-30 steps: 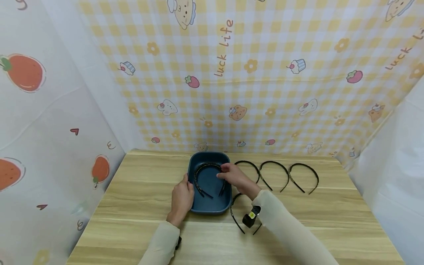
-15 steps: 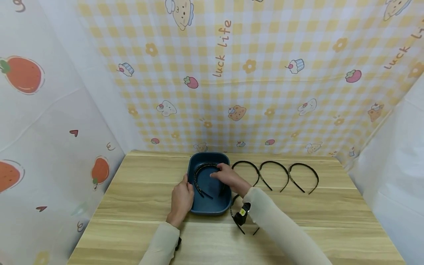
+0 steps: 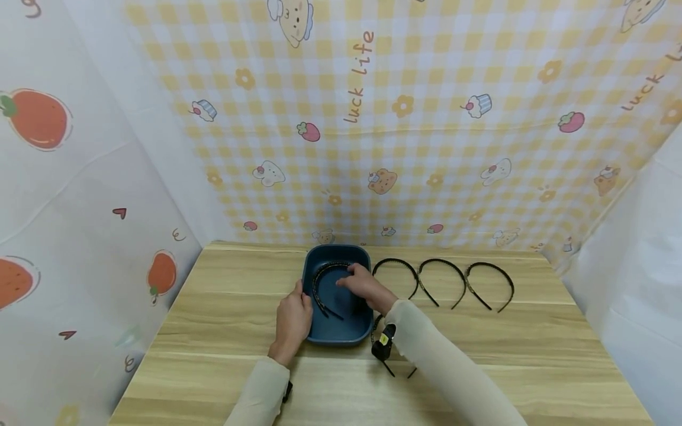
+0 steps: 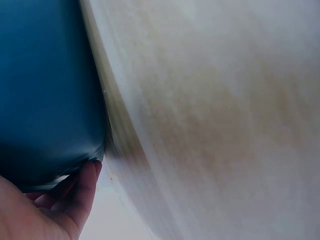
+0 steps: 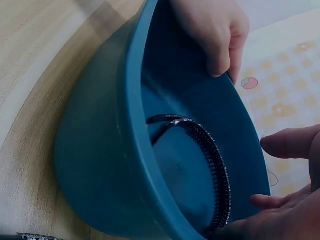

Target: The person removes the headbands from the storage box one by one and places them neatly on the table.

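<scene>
1. The person's left hand gripped the left side of a deep, dark-blue bin with rounded corners, its thumb over the inner wall and its fingers outside.
2. The right hand reached over the bin's right side, thumb and fingers spread apart. Its lower fingertips met the toothed black headband inside at the edge of the right wrist view; whether they touched it could not be told.
3. That slim, curved headband lay on the bin's floor, arch toward the backdrop. Two dark ends showed side by side at its left; whether a second band lay with it was unclear.
4. Cream sleeves covered both arms, and a small black device sat at the right wrist.
5. Behind that device, a thin black headband on the table was partly hidden, its two tips pointing toward the person.
6. Right of the bin, three black arched headbands formed a row.
7. All this stood on a pale wood-grain table.
8. Beyond hung a yellow-and-white checked cloth with cartoon prints.
</scene>
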### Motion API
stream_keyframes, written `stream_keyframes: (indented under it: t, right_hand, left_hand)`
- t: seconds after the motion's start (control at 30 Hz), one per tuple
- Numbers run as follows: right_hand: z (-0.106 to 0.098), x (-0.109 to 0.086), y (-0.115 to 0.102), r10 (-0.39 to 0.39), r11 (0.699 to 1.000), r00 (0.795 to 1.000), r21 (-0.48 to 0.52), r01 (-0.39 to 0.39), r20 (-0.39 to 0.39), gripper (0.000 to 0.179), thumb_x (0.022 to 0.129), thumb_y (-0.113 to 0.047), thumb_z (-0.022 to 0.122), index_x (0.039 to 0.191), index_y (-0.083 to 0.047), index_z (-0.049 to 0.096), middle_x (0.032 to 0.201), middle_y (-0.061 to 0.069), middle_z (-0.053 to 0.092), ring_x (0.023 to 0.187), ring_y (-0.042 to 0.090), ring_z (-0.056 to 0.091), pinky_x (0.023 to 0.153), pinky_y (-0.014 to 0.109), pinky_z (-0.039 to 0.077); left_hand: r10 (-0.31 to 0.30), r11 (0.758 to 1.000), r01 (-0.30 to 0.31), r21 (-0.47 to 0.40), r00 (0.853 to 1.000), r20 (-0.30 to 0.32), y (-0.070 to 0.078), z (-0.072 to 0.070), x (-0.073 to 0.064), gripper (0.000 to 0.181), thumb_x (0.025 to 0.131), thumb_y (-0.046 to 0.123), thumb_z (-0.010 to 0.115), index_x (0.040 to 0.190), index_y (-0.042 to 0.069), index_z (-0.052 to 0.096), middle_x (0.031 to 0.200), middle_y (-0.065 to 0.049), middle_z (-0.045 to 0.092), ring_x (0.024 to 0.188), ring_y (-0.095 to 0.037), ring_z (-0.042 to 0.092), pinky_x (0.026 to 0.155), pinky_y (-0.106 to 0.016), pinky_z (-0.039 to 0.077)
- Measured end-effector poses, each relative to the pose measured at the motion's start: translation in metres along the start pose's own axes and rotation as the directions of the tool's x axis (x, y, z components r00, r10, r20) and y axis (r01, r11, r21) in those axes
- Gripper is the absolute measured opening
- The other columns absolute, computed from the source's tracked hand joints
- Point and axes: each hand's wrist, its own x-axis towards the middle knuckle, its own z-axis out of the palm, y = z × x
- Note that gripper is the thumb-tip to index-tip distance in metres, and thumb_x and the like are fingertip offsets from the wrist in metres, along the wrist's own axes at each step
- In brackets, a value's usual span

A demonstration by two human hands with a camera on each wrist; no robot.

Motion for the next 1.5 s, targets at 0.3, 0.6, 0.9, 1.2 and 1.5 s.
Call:
stream_keyframes:
  t: [0.3, 0.6, 0.9, 1.2, 1.5]
  right_hand:
    - [0.005, -0.004, -0.001, -0.026, 0.999, 0.999, -0.025, 0.025, -0.035, 0.058, 0.095, -0.018, 0.063, 0.146, 0.002, 0.042, 0.148, 0.022, 0.043, 0.132, 0.039, 0.045, 0.106, 0.055, 0.039]
    - [0.009, -0.005, 0.001, -0.066, 0.995, 0.996, -0.081, 0.061, -0.061, 0.055, 0.095, -0.018, 0.062, 0.144, 0.001, 0.044, 0.142, 0.021, 0.049, 0.121, 0.035, 0.055, 0.099, 0.051, 0.045]
    - [0.018, -0.011, -0.001, -0.087, 0.974, 0.988, -0.220, 0.056, -0.131, 0.059, 0.097, -0.020, 0.060, 0.148, -0.001, 0.037, 0.134, 0.019, 0.057, 0.087, 0.023, 0.060, 0.077, 0.040, 0.048]
    - [0.017, -0.014, -0.003, -0.190, 0.948, 0.966, -0.290, 0.134, -0.177, 0.053, 0.094, -0.012, 0.062, 0.142, 0.002, 0.046, 0.108, 0.020, 0.067, 0.074, 0.026, 0.062, 0.067, 0.037, 0.048]
    - [0.010, -0.013, -0.001, -0.233, 0.950, 0.953, -0.252, 0.182, -0.191, 0.051, 0.092, -0.005, 0.061, 0.140, 0.005, 0.049, 0.136, 0.023, 0.055, 0.097, 0.030, 0.060, 0.087, 0.044, 0.050]
  left_hand:
    - [0.009, 1.000, -0.009, -0.002, 1.000, -0.007, 0.001, 0.000, 0.000, 0.043, 0.096, 0.006, 0.051, 0.136, -0.011, 0.053, 0.093, -0.030, 0.068, 0.056, -0.023, 0.055, 0.052, -0.038, 0.047]
    - [0.008, 1.000, -0.008, 0.013, 1.000, -0.006, -0.001, 0.000, 0.000, 0.043, 0.096, 0.006, 0.052, 0.136, -0.010, 0.053, 0.098, -0.030, 0.068, 0.062, -0.027, 0.061, 0.057, -0.043, 0.051]
    - [0.051, 0.998, -0.050, 0.029, 0.998, -0.038, -0.002, 0.002, 0.000, 0.043, 0.095, 0.006, 0.053, 0.134, -0.011, 0.055, 0.093, -0.030, 0.069, 0.066, -0.034, 0.065, 0.058, -0.046, 0.052]
    - [0.049, 0.998, -0.047, 0.036, 0.998, -0.034, -0.001, 0.001, 0.002, 0.044, 0.095, 0.007, 0.052, 0.135, -0.010, 0.054, 0.096, -0.031, 0.068, 0.071, -0.039, 0.066, 0.062, -0.050, 0.053]
    - [0.044, 0.998, -0.043, 0.036, 0.998, -0.036, -0.001, 0.002, 0.002, 0.043, 0.096, 0.007, 0.051, 0.135, -0.010, 0.054, 0.101, -0.032, 0.068, 0.071, -0.038, 0.067, 0.061, -0.049, 0.052]
